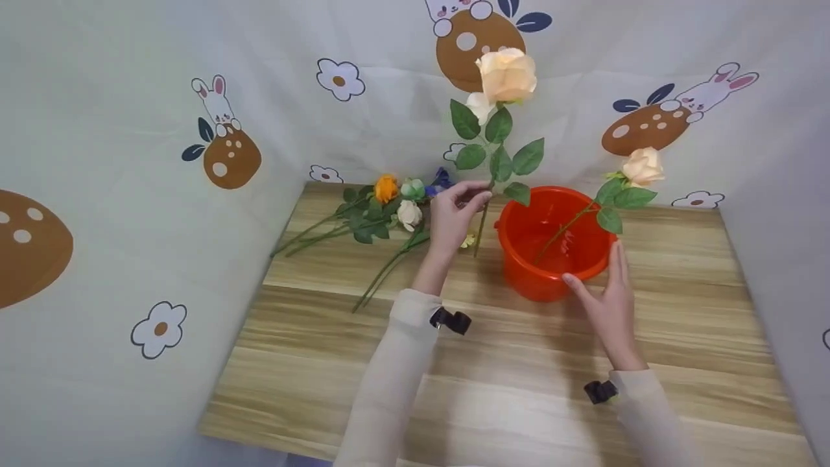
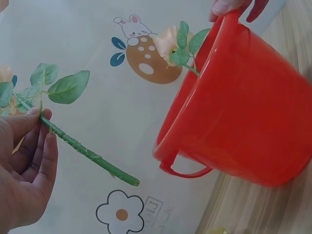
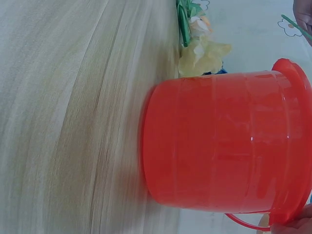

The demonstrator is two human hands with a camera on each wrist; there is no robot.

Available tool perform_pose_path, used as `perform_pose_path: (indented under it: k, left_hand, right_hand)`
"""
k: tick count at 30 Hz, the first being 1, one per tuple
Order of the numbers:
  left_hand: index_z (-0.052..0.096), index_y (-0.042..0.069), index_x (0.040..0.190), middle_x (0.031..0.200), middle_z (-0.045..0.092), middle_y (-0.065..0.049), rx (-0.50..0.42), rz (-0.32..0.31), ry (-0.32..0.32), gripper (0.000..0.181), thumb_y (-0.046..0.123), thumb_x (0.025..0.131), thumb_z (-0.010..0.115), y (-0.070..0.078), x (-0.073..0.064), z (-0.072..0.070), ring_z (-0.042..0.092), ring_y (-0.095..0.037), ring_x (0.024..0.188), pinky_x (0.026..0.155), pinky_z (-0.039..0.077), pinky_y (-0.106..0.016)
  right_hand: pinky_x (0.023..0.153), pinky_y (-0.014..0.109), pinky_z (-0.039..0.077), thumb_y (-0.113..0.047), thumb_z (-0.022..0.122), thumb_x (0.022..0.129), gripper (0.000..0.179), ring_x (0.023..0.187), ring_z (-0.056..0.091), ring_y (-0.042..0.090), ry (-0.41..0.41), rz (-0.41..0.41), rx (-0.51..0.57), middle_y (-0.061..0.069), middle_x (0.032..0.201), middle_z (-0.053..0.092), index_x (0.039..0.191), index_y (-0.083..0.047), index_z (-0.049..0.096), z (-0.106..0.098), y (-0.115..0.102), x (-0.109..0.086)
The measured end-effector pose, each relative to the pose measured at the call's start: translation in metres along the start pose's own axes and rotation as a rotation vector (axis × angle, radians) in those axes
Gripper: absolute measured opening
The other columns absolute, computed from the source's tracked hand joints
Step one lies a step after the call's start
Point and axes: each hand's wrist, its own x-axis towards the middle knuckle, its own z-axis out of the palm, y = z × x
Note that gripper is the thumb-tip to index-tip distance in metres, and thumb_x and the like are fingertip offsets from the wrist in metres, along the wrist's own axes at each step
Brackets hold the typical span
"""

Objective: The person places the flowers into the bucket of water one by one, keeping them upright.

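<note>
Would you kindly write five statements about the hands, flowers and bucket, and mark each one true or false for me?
1. The left hand holds a rose stem whose lower end is outside the red bucket. True.
2. The red bucket lies on its side. False: it stands upright on the table.
3. The right hand touches the bucket at its rim. True.
4. No flower is in the bucket. False: one peach rose leans in it, its bloom above the rim.
5. The orange flower is in the right hand. False: it lies on the table, left of the bucket in the head view.
</note>
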Motion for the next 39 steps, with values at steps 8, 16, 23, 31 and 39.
perform_pose_path:
  k: [8,16,23,31,39]
  left_hand:
    - [0.075,0.000,0.106,0.098,0.077,-0.015,-0.019,-0.009,-0.048,0.020,0.012,0.090,0.073,0.005,0.009,0.022,0.072,-0.029,0.086,0.076,0.061,-0.026]
    - [0.076,0.001,0.106,0.100,0.077,-0.015,-0.015,-0.007,-0.076,0.020,0.012,0.090,0.073,0.008,0.018,0.045,0.066,-0.004,0.078,0.076,0.058,-0.018]
    - [0.075,-0.002,0.106,0.101,0.077,-0.016,-0.021,0.008,-0.090,0.020,0.010,0.090,0.072,0.004,0.022,0.066,0.066,-0.007,0.079,0.077,0.057,-0.017]
    - [0.076,-0.002,0.105,0.101,0.077,-0.016,-0.022,-0.022,-0.101,0.020,0.010,0.089,0.073,-0.015,0.021,0.085,0.066,-0.005,0.079,0.075,0.057,-0.016]
    - [0.079,0.008,0.101,0.094,0.078,-0.006,0.173,-0.036,-0.107,0.017,0.018,0.087,0.075,-0.039,0.016,0.099,0.063,-0.001,0.072,0.068,0.053,-0.010]
  right_hand:
    - [0.122,0.059,0.021,-0.049,0.077,0.083,0.106,0.156,0.013,0.029,-0.013,0.015,-0.010,0.000,0.170,0.007,0.161,-0.027,0.009,0.000,0.000,0.001]
    - [0.122,0.060,0.021,-0.048,0.077,0.083,0.106,0.157,0.011,0.027,-0.024,0.025,-0.009,-0.004,0.170,0.006,0.161,-0.026,0.009,0.001,0.000,0.000]
    - [0.122,0.060,0.022,-0.051,0.077,0.083,0.106,0.157,0.011,0.026,-0.020,0.030,-0.001,-0.007,0.169,0.006,0.161,-0.029,0.008,0.001,-0.002,0.000]
    - [0.122,0.059,0.020,-0.051,0.077,0.083,0.108,0.157,0.011,0.028,-0.022,0.035,-0.019,-0.002,0.170,0.006,0.161,-0.023,0.009,0.000,-0.001,0.000]
    - [0.122,0.059,0.023,-0.054,0.075,0.083,0.108,0.157,0.011,0.027,-0.029,0.052,-0.017,-0.004,0.170,0.004,0.161,-0.026,0.007,0.001,-0.001,0.001]
